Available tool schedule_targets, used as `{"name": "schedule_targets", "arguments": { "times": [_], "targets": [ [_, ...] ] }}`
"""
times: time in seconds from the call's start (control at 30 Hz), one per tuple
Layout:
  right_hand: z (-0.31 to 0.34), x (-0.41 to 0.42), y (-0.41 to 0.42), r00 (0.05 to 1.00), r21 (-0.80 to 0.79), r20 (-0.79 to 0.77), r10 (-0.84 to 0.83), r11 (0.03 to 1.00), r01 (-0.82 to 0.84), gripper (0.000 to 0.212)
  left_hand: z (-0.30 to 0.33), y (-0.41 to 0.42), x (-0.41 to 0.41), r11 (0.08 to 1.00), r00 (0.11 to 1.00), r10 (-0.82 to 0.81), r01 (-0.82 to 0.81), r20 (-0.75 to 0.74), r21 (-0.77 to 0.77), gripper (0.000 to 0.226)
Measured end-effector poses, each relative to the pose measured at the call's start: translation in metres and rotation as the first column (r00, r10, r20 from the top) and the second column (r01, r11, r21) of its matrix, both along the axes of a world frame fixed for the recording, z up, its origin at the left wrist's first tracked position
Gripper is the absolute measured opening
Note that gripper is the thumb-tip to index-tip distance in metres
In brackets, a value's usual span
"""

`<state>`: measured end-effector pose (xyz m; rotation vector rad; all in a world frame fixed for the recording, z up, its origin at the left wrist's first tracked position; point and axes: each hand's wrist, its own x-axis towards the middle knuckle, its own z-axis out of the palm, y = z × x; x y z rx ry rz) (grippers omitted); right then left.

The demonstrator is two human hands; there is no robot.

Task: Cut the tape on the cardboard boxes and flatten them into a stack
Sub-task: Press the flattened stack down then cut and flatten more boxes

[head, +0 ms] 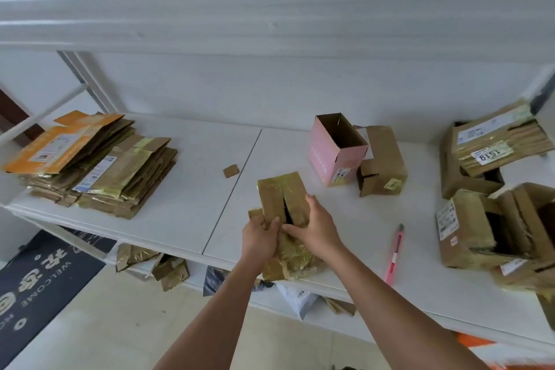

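Tape-wrapped brown box (282, 198): flaps split open, tilted above the worktop edge, apparently half collapsed. Flattened stack (90, 165): well left of it. Pink cutter (395, 252): lying to its right.

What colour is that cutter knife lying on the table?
Pink: the cutter knife lies right of the hands, seen best in the head view.

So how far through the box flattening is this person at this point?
Roughly midway. Done: a tall stack of flattened cardboard boxes lies at the table's left. In hand: both hands, left and right, grip a small taped brown box with its flaps slit open; the pink utility knife lies set down. Left: an open pink carton and several brown boxes at right.
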<state>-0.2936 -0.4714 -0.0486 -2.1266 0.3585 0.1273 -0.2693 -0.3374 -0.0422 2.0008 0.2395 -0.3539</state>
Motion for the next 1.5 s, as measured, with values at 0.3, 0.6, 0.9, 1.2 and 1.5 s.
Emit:
{"name": "schedule_targets", "arguments": {
  "times": [0.3, 0.6, 0.9, 1.2, 1.5],
  "targets": [
    [0.002, -0.003, -0.006, 0.991, 0.118, 0.001, -0.130, 0.985, 0.129, 0.080, -0.006, -0.002, -0.004, 1.000, 0.997, -0.015, 0.015, 0.079, 0.006, 0.020],
    [0.019, 0.003, 0.001, 0.981, 0.121, 0.106, -0.161, 0.982, 0.148, 0.087, 0.005, 0.004, -0.001, 0.998, 0.960, -0.056, 0.050, 0.275, 0.029, 0.014],
    [0.027, 0.007, 0.000, 0.967, 0.240, 0.154, -0.204, 0.957, 0.164, 0.056, 0.011, 0.010, 0.000, 0.998, 0.921, -0.062, 0.047, 0.386, 0.049, 0.027],
    [0.017, -0.007, -0.011, 0.997, 0.458, 0.051, -0.065, 0.888, 0.035, 0.043, 0.001, 0.026, -0.003, 0.999, 0.959, 0.037, -0.025, 0.280, -0.047, 0.013],
    [0.001, -0.025, 0.006, 0.973, 0.344, 0.214, -0.087, 0.939, 0.009, 0.083, 0.006, 0.016, 0.000, 0.999, 0.950, 0.013, -0.027, 0.311, 0.041, 0.010]
  ]
}}
